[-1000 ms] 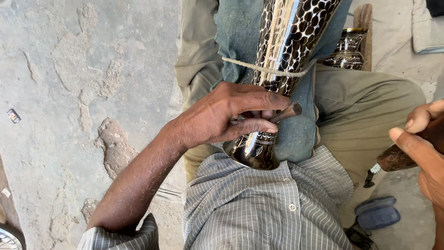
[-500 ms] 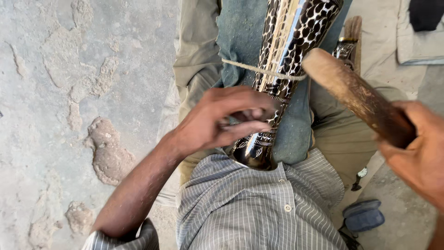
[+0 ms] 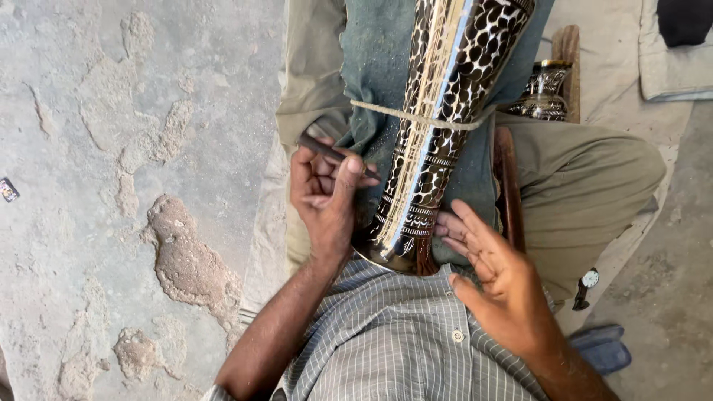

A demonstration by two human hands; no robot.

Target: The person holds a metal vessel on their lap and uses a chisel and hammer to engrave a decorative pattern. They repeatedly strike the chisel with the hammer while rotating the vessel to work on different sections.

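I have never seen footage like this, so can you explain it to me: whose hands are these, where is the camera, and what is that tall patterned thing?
The camera sits on the person's head and looks straight down, so you see their own striped shirt and two bare hands. There is no machine here. A tall dark vase with a pale cut pattern lies across their lap on a blue cloth, with a cord tied round both. The left hand holds a thin dark rod against the vase. The right hand is open and holds nothing, its fingers near the vase's foot. Beside it lies a wooden stick. A second vase stands farther off, and a wristwatch lies by the knee. The floor is worn concrete.
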